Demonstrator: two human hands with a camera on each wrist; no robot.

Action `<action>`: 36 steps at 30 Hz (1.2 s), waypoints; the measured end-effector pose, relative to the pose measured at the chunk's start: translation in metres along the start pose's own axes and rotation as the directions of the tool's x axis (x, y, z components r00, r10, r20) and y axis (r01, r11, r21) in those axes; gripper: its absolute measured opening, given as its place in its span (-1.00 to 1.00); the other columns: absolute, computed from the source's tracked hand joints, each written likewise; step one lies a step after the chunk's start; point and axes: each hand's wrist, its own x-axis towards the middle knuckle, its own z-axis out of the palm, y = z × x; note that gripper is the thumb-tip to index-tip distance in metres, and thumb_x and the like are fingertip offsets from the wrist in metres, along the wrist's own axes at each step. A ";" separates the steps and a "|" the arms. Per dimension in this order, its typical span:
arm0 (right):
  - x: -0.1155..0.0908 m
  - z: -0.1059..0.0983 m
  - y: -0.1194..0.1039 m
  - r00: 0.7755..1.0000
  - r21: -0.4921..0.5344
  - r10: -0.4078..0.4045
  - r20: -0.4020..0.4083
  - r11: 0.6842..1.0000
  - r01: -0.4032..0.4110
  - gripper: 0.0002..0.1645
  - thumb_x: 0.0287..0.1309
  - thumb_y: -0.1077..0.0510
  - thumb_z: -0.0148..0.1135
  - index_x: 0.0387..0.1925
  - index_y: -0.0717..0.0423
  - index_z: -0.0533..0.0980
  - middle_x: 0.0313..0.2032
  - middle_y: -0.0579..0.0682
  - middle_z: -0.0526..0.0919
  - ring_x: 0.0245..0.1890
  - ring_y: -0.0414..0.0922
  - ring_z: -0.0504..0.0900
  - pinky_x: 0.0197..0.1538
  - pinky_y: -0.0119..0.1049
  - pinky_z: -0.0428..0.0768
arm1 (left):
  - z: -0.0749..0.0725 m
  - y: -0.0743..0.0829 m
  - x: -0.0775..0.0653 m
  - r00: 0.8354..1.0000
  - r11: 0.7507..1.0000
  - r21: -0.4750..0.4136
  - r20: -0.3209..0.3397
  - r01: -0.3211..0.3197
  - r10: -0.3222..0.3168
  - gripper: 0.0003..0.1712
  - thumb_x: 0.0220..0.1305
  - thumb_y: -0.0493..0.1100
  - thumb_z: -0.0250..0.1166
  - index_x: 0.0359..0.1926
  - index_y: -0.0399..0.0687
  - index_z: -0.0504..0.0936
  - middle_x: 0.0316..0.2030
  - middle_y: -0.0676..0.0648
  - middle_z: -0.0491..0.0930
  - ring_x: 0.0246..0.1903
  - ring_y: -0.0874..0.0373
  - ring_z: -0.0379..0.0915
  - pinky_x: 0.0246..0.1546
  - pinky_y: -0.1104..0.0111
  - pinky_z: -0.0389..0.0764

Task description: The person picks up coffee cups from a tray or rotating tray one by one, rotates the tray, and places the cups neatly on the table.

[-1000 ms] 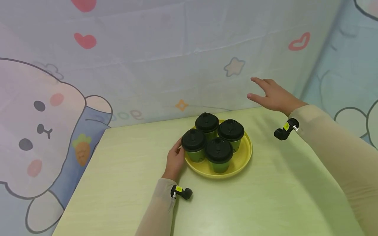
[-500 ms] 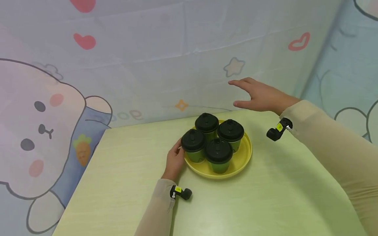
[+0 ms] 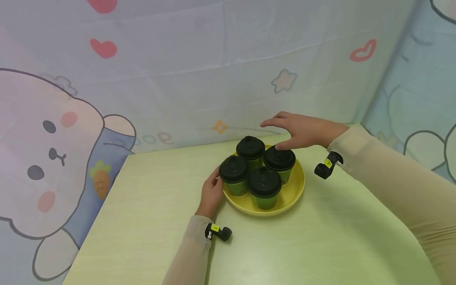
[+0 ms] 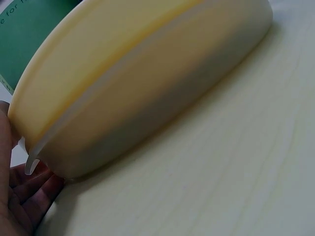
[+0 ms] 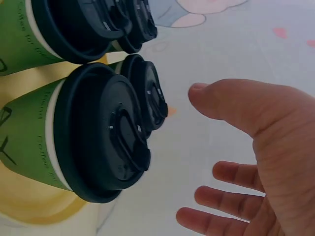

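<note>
Several green paper cups with black lids stand upright, close together on a round yellow tray [image 3: 296,188]. At the tray's left side, my left hand [image 3: 210,196] holds the rim; in the left wrist view the thumb lies at the upper edge and the fingers [image 4: 39,196] reach beneath it. My right hand [image 3: 304,130] hovers over the back right of the tray, fingers spread and holding nothing. Its thumb overlaps the lid of the right rear cup [image 3: 279,159] in the head view. The right wrist view shows a gap between the thumb and that cup's lid [image 5: 103,132].
The pale wooden table [image 3: 160,221] meets a cloth backdrop [image 3: 178,79] printed with hearts, stars and a cartoon bear close behind the tray. Each sleeve carries a small black wrist camera, the left one [image 3: 222,233] just in front of the tray.
My right hand has moved left and then down, from the right of the tray to over the right rear cup. The left hand, tray and cups stay in place.
</note>
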 end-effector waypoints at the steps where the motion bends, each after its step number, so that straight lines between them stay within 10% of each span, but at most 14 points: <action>1: 0.000 0.001 0.000 1.000 0.001 -0.008 0.013 1.000 0.008 -0.16 0.28 -0.04 0.34 0.52 -0.16 0.23 0.41 0.12 0.28 0.36 0.12 0.35 0.34 0.17 0.34 | 0.000 0.000 0.000 1.000 1.000 -0.001 -0.001 -0.004 0.004 -0.50 0.54 0.06 0.09 0.43 0.24 0.44 0.33 0.03 0.48 0.15 0.03 0.52 0.25 0.10 0.45; 36: 0.001 0.038 0.004 0.987 -0.024 -0.026 0.159 0.999 0.030 -0.31 0.18 0.09 0.40 0.35 -0.12 0.44 0.22 0.04 0.43 0.10 0.01 0.51 0.15 0.01 0.52 | 0.003 -0.008 0.003 0.999 0.999 0.014 0.025 -0.031 0.031 -0.46 0.52 0.17 0.09 0.43 0.23 0.44 0.30 0.00 0.51 0.19 0.01 0.49 0.26 0.06 0.43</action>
